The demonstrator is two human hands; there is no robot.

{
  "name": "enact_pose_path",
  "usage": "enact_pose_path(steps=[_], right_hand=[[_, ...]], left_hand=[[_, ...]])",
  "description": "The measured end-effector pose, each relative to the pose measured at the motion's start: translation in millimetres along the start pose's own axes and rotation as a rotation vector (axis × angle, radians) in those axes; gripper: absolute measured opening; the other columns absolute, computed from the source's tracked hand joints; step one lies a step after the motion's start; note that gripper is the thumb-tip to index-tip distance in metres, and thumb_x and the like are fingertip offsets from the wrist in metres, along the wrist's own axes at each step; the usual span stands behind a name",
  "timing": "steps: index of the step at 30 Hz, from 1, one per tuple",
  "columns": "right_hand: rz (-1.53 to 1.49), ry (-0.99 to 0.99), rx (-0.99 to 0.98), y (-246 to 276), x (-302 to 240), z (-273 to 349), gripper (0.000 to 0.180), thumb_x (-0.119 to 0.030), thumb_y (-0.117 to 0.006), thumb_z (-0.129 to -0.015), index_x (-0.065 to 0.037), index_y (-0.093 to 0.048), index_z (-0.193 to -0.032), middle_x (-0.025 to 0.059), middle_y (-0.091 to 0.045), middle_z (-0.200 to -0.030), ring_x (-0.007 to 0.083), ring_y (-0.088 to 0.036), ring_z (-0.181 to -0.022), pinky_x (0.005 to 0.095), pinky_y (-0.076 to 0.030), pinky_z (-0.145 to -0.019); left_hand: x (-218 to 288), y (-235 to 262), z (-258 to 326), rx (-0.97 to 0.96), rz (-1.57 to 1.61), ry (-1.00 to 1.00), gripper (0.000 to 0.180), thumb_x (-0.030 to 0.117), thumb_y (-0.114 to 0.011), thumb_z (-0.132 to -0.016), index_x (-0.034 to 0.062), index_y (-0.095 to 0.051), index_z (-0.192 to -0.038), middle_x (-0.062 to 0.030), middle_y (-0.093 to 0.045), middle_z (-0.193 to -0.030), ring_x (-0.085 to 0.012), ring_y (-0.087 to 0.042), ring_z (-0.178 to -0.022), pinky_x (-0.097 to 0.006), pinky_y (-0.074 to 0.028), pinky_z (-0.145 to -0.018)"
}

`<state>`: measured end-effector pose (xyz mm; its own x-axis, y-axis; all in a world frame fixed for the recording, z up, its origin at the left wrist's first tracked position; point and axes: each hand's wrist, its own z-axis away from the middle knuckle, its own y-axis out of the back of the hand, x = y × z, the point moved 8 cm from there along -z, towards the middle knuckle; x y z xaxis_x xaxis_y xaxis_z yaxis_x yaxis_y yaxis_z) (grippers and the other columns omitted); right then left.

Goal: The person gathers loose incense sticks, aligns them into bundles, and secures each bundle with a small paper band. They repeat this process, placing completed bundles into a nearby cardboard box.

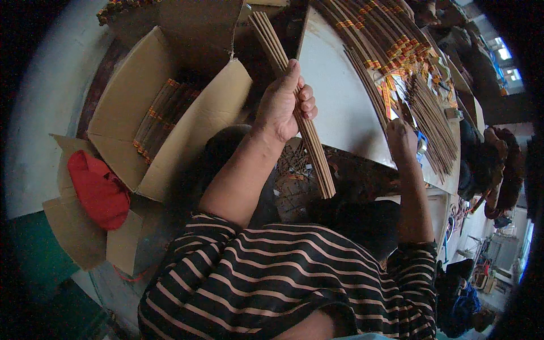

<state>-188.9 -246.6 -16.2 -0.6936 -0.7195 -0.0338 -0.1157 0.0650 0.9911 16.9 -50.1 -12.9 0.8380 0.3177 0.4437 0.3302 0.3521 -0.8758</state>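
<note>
My left hand [286, 105] is wrapped round a bundle of thin brown sticks [320, 164], held tilted in front of my body with the thumb along its side. My right hand [401, 137] is at the edge of the white table, its fingers closed. A narrow pointed thing [403, 109] sticks out beyond it, too small to name. Beside that hand lie a blue tape roll [421, 143] and a pile of loose brown sticks [433, 130]. Red and yellow paper strips [390, 93] lie just past it.
Bundles with red and yellow bands [391, 45] cover the table's [328, 62] far side. An open cardboard box [198, 133] at left holds more banded bundles [167, 116]. A red cloth [99, 190] lies on a smaller carton [73, 232]. Scraps litter the floor [294, 175].
</note>
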Motion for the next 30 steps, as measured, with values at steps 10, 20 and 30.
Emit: enact_pose_path(steps=[10, 20, 30], right_hand=[[-0.648, 0.204, 0.186, 104, -185, 68, 0.022, -0.001, -0.056, -0.079, -0.002, -0.058, -0.102, 0.0144, -0.058, -0.081, 0.0213, -0.059, -0.067, 0.0285, -0.047, -0.061], [-0.585, 0.402, 0.148, 94, -217, 74, 0.037, -0.004, -0.06, -0.073, -0.004, -0.054, -0.109, 0.015, -0.057, -0.091, 0.0287, -0.059, -0.075, 0.0347, -0.051, -0.061], [-0.582, 0.39, 0.158, 92, -218, 76, 0.032, 0.001, -0.062, -0.072, -0.002, -0.058, -0.104, 0.016, -0.056, -0.087, 0.0287, -0.059, -0.071, 0.0312, -0.049, -0.06]], left_hand=[[1, 12, -1, 0.035, 0.078, -0.023, 0.037, 0.046, -0.058, -0.079, 0.0116, -0.045, -0.074, -0.0095, -0.051, -0.059, -0.0264, -0.058, -0.056, -0.043, -0.051, -0.055], [4, 8, 0, -0.009, 0.071, -0.022, 0.038, 0.047, -0.054, -0.081, 0.0112, -0.043, -0.074, -0.0084, -0.051, -0.06, -0.0252, -0.057, -0.055, -0.042, -0.051, -0.054], [3, 0, 5, -0.035, 0.006, -0.033, 0.036, 0.049, -0.05, -0.084, 0.0161, -0.043, -0.069, 0.0014, -0.042, -0.055, -0.013, -0.042, -0.046, -0.029, -0.037, -0.045]])
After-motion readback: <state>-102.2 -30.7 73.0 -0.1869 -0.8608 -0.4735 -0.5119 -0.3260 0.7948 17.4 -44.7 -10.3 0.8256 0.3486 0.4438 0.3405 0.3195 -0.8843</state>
